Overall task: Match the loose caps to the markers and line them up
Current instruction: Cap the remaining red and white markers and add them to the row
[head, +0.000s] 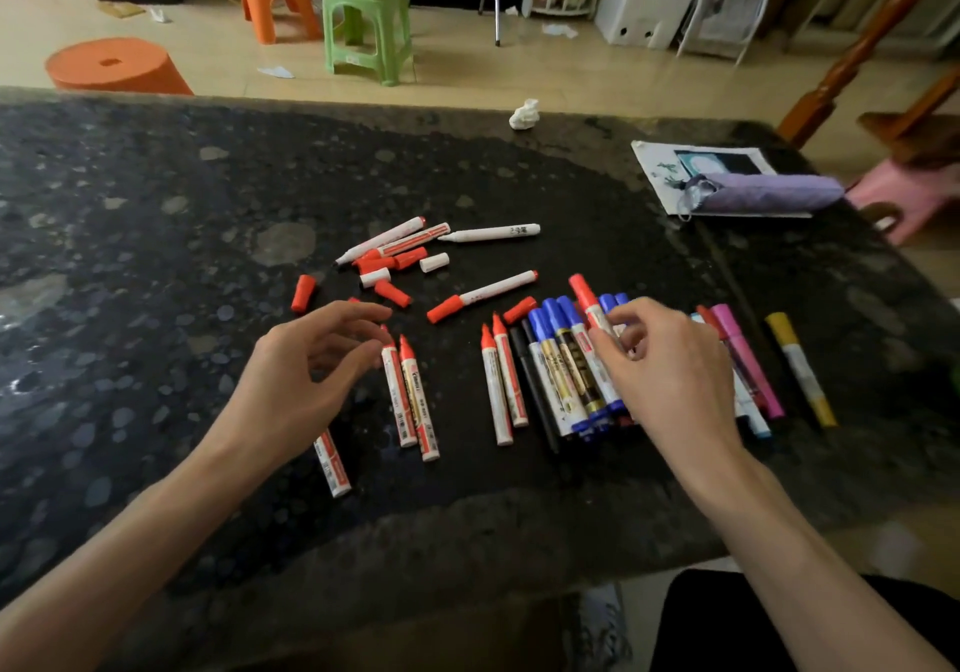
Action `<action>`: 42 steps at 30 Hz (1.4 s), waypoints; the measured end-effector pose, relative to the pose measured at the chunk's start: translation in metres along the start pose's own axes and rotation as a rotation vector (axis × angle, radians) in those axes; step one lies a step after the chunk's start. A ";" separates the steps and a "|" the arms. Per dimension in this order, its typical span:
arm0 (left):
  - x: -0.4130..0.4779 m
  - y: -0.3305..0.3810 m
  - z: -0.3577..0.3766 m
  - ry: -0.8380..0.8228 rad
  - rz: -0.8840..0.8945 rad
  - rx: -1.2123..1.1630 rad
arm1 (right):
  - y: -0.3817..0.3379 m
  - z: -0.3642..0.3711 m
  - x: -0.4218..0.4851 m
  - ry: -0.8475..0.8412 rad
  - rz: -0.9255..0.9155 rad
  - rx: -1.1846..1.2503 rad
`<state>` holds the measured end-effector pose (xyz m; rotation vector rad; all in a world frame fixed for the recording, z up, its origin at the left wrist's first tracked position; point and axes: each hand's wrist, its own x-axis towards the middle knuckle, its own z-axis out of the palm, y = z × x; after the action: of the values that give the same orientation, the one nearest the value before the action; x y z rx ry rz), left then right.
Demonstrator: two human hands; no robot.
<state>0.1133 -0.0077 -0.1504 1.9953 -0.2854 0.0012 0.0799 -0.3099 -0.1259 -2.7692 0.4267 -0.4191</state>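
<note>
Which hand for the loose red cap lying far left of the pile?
Left. The left hand is empty and hovers just beside the red cap; the right hand pinches a red-capped marker at the blue markers.

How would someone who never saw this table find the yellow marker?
Start at the dark stone table and find the row of markers by the right hand. The yellow marker lies at that row's far right end, just beyond the pink marker; it alone is yellow.

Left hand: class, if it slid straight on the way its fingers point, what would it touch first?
Most likely the loose red cap lying just ahead of the left hand. How high the hand hovers is unclear, so it might pass over it.
</note>
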 end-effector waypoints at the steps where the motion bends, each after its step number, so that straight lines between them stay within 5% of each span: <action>1: 0.000 0.000 0.000 0.002 0.000 0.009 | 0.002 -0.001 0.002 -0.012 0.031 -0.027; 17: 0.006 -0.017 -0.029 0.132 -0.101 0.139 | -0.023 0.011 0.006 -0.084 -0.025 -0.109; 22: -0.005 -0.016 -0.041 0.041 -0.333 0.667 | -0.055 0.031 -0.003 -0.145 -0.188 0.008; 27: -0.011 -0.014 -0.034 -0.107 -0.456 0.911 | -0.085 0.052 -0.018 -0.241 -0.349 0.104; 42: 0.003 -0.016 -0.052 -0.168 -0.508 0.606 | -0.151 0.114 0.006 -0.202 -0.458 0.253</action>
<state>0.1263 0.0449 -0.1416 2.6257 0.1460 -0.4520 0.1589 -0.1459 -0.1766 -2.6059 -0.2965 -0.2653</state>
